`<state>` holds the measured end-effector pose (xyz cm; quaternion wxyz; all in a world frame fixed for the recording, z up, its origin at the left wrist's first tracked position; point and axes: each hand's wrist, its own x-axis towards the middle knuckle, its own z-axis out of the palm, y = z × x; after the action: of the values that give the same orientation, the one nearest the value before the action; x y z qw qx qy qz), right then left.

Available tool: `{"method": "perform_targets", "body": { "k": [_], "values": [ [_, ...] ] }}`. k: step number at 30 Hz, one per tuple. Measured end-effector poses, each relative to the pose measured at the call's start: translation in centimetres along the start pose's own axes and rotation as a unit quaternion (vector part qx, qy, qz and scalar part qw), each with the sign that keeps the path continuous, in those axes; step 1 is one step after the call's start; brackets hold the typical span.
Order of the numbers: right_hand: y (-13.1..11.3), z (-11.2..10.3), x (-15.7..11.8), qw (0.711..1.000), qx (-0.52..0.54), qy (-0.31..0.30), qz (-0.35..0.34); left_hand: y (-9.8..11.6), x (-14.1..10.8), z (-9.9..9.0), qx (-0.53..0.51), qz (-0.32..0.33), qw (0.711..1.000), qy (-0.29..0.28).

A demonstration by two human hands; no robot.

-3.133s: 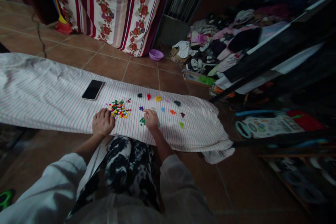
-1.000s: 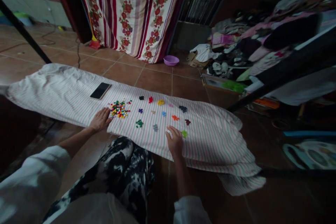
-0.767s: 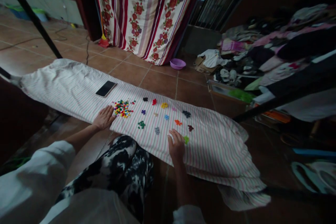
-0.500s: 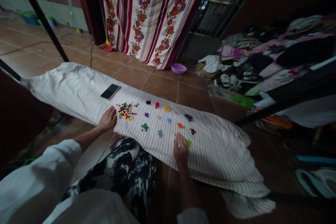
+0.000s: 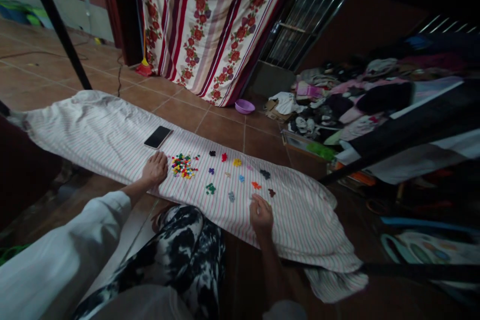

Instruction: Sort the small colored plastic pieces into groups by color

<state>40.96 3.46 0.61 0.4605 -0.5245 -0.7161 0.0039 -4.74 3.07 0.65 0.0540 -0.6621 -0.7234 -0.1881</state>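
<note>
My left hand [image 5: 155, 168] rests on the striped cloth [image 5: 300, 215], beside a mixed pile of small coloured pieces [image 5: 183, 166]; its fingers lie flat, held loosely. Further right, my right hand [image 5: 261, 212] hovers at the cloth below the orange pieces [image 5: 256, 185], fingers curled together; whatever they hold, if anything, is too small to make out. Small single-colour groups lie between and beyond the hands: black [image 5: 212, 153], red [image 5: 224, 157], yellow [image 5: 237, 162], purple [image 5: 211, 171], blue [image 5: 242, 178], dark green [image 5: 210, 189], grey [image 5: 231, 196], brown [image 5: 272, 193] and dark grey [image 5: 265, 174].
A phone [image 5: 158, 137] lies on the cloth behind my left hand. Past the far edge, a purple basin [image 5: 245, 106] stands on the tiled floor before a floral curtain [image 5: 210, 25]. Heaped clothes [image 5: 337, 95] are at the right, near a black bar [image 5: 360, 165].
My right hand's fingers have curled in more, and the light green pieces beside it are now hidden. The camera view has shifted slightly; my left hand stays beside the pile.
</note>
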Motion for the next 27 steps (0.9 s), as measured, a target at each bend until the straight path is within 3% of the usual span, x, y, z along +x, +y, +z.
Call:
{"method": "perform_targets", "body": {
  "k": [5, 12, 19, 27],
  "values": [
    [-4.1, 2.1, 2.6, 0.998, 0.048, -0.034, 0.015, 0.6, 0.0, 0.3, -0.025, -0.022, 0.999, -0.021],
    [-9.6, 7.6, 5.5, 0.983, 0.083, -0.158, 0.029, 0.3, -0.2, 0.5, -0.067, -0.018, 0.998, 0.009],
    [-12.5, 13.5, 7.3, 0.969, 0.033, -0.245, 0.018, 0.6, -0.4, 0.4, -0.056, -0.025, 0.998, 0.026],
    [-14.4, 18.0, 9.9, 0.956, -0.042, -0.29, 0.021, 0.7, -0.3, 0.6, -0.057, -0.026, 0.997, 0.034]
  ]
}}
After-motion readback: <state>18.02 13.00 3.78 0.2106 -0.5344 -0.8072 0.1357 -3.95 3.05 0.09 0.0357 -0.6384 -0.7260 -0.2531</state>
